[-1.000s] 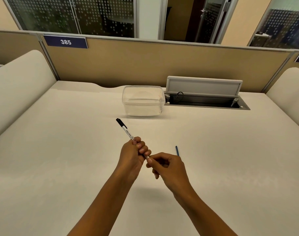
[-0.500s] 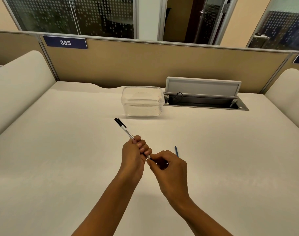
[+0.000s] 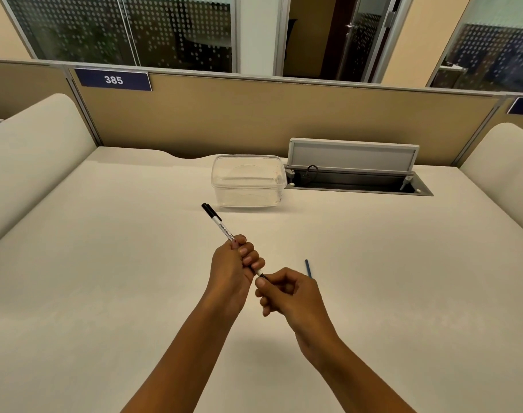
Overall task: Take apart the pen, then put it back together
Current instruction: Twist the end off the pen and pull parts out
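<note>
A white pen (image 3: 221, 228) with a black cap end points up and to the left, held above the desk. My left hand (image 3: 233, 271) is wrapped around its lower barrel. My right hand (image 3: 287, 293) pinches the small dark tip piece at the pen's near end, thumb and forefinger closed on it; the piece itself is mostly hidden. A thin blue refill (image 3: 308, 268) lies on the desk just behind my right hand, apart from the pen.
A clear plastic container (image 3: 248, 181) stands on the white desk (image 3: 105, 293) behind the pen. To its right is an open cable tray (image 3: 355, 181) with a raised grey lid. A tan partition with a "385" plate closes the back.
My right hand has turned slightly at the pen's near end, its fingers shifting around the tip piece. The left hand and pen have hardly moved.
</note>
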A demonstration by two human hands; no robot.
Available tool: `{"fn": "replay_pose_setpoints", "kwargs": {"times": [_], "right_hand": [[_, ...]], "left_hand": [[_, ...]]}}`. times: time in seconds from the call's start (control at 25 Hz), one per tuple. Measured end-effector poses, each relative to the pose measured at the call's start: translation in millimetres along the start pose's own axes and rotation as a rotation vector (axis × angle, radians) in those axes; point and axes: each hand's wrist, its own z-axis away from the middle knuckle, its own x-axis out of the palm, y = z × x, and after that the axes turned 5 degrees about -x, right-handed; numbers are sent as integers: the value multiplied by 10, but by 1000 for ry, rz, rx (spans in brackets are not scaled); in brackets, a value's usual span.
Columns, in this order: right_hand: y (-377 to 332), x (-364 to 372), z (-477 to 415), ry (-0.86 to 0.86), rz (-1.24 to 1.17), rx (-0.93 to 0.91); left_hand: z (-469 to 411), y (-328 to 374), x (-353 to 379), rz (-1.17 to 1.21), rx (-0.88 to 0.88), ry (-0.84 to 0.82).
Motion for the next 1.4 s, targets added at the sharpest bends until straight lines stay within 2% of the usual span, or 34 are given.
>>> {"fn": "replay_pose_setpoints", "kwargs": {"times": [0.08, 0.16, 0.32, 0.44, 0.52, 0.68, 0.76, 0.88, 1.0, 1.08, 1.24, 1.4], "right_hand": [[10, 26, 10, 58, 100, -74], [-9, 34, 0, 48, 126, -68], [-35, 45, -41, -74, 21, 38], [-23, 45, -52, -38, 15, 13], [-38, 32, -50, 1, 61, -45], [-26, 42, 1, 161, 310, -281], [-2, 49, 13, 218, 329, -341], [-7, 13, -18, 211, 234, -257], [-52, -29, -57, 87, 65, -72], [-79, -54, -65, -1, 43, -15], [-115, -124, -65, -84, 75, -22], [-96, -101, -65, 64, 298, -152]], "left_hand": [[-3, -10, 9, 7, -4, -1], [-2, -10, 13, 10, -8, -5], [19, -12, 25, -23, -11, -7], [33, -15, 22, -36, 13, -20], [31, -19, 14, -35, 22, -22], [26, -51, 45, -9, 5, -11], [33, -63, 66, 1, -5, -12], [40, -55, 80, -17, 7, -14], [20, -6, 76, -30, 18, -14], [8, 18, 67, -37, 17, -15], [14, 4, 38, -82, 10, -5], [36, -43, 57, -73, 6, -6]]}}
